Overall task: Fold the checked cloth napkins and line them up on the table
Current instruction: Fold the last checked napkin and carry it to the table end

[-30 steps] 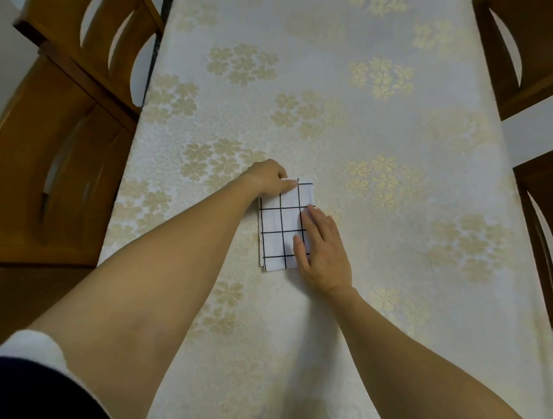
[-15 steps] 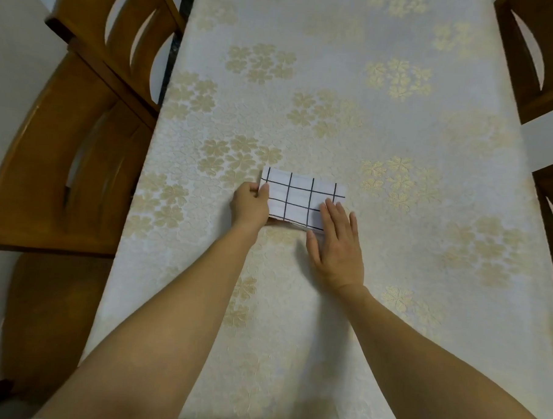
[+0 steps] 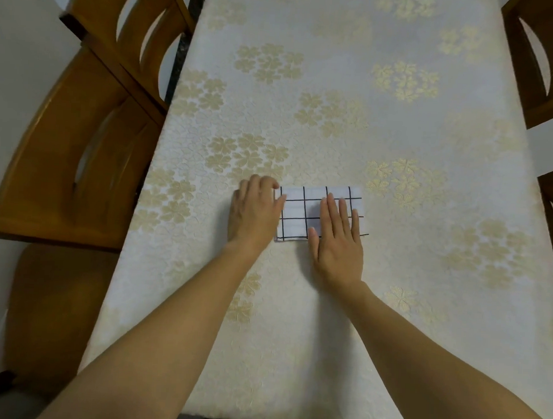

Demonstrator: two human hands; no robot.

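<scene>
Flat and wide is the grip of the right hand [image 3: 338, 243]: its fingers are straight and slightly spread, pressing down on the right half of the napkin [image 3: 295, 221] without closing on it. Just to its left, the left hand [image 3: 254, 213] covers the napkin's left end, fingers bent and the thumb lying on top of the cloth edge. I cannot tell whether that grip pinches the cloth or only rests on it. Both bare forearms reach in from the near edge.

The napkin is white with thin black checks. It is folded into a long rectangle, lying flat and crosswise on the tabletop [image 3: 327, 332], near its middle. A cream tablecloth [image 3: 337, 85] with pale gold flower clusters covers the whole surface. A wooden chair [image 3: 82, 137] stands against the left side. Parts of two more chairs [image 3: 541, 62] show along the right edge.
</scene>
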